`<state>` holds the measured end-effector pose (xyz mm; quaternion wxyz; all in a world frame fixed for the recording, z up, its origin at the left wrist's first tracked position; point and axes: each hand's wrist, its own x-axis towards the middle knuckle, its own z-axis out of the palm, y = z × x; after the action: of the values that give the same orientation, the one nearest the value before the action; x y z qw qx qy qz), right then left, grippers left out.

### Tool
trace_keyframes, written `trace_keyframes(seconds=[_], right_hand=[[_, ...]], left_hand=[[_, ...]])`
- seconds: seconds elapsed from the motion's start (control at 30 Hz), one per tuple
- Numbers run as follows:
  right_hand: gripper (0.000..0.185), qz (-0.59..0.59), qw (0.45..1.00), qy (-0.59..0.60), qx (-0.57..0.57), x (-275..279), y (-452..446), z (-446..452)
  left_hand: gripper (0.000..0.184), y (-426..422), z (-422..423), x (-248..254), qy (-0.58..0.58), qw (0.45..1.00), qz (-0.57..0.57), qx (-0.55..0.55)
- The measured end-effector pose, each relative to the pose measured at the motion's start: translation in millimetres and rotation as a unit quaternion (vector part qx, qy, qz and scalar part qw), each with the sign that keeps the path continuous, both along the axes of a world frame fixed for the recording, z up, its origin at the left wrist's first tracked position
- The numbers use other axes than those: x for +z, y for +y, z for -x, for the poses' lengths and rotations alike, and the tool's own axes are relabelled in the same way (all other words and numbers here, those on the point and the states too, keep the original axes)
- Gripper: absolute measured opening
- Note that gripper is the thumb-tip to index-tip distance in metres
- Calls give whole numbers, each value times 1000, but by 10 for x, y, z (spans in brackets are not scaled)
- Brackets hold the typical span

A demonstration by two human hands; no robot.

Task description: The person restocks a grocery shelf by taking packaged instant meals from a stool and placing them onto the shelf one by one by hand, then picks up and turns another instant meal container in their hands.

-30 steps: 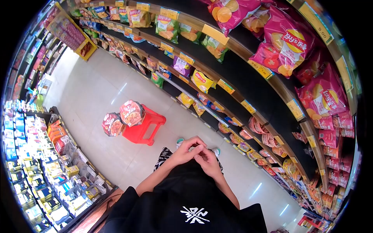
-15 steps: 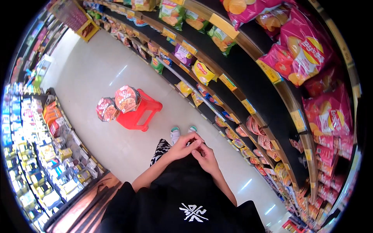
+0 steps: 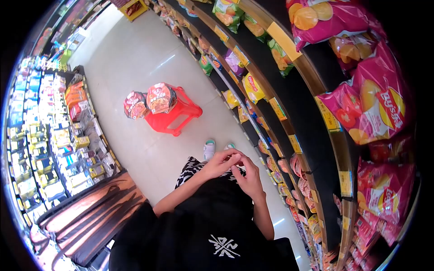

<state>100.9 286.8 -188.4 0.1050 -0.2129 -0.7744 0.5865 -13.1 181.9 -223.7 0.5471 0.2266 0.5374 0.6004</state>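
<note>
In front of my black shirt, my left hand (image 3: 221, 163) and my right hand (image 3: 248, 178) meet at the fingertips. Both have curled fingers, and the left fingers lie over the right ones. I see no object in either hand, though the inner side of the fingers is partly hidden. Farther ahead on the floor stands a red plastic stool (image 3: 183, 115). Two dark-red packs with food pictures sit on it, a left pack (image 3: 135, 105) and a right pack (image 3: 161, 98), apart from my hands.
Along the right runs a long shelf unit with price tags (image 3: 279, 108), holding pink chip bags (image 3: 373, 97) and several noodle tubs. A brightly lit shelf of small packs (image 3: 61, 149) lines the left. Brown slatted boards (image 3: 90, 217) stand at lower left.
The view has turned, so the stool and its packs appear farther right and higher, and the chip bags look larger. My hands stay together, slightly farther right in the view.
</note>
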Motion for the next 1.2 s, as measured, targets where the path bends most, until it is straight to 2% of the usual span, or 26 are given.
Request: trace_keyframes(seconds=[0.07, 0.2, 0.43, 0.57, 0.7, 1.03, 1.13, 1.2], right_hand=[[27, 25, 999, -17, -13, -24, 63, -43], [27, 8, 997, -50, 56, -130, 228, -158], [20, -21, 984, -65, 167, -237, 423, -102], [23, -38, 971, -91, 217, -232, 434, 21], [27, -42, 959, -121, 252, -306, 356, 134], [34, -39, 969, -131, 208, -626, -91, 889], [38, -34, 973, -125, 188, -922, -335, 1293], [38, 1, 975, -125, 184, -1198, -518, 1590]], left_hand=[[29, 55, -1, 71, 41, 999, 7, -10], [23, 80, -87, 27, 100, 994, 35, 9], [21, 16, -32, 32, 295, 955, 39, -10], [21, -37, 61, 37, 312, 945, 81, -61], [21, -161, 173, -165, 335, 936, 74, -83], [26, -616, 1145, -343, 351, 924, 70, -138], [33, -961, 1648, -542, 374, 918, 99, -89], [35, -1172, 2044, -541, 423, 887, 169, -79]])
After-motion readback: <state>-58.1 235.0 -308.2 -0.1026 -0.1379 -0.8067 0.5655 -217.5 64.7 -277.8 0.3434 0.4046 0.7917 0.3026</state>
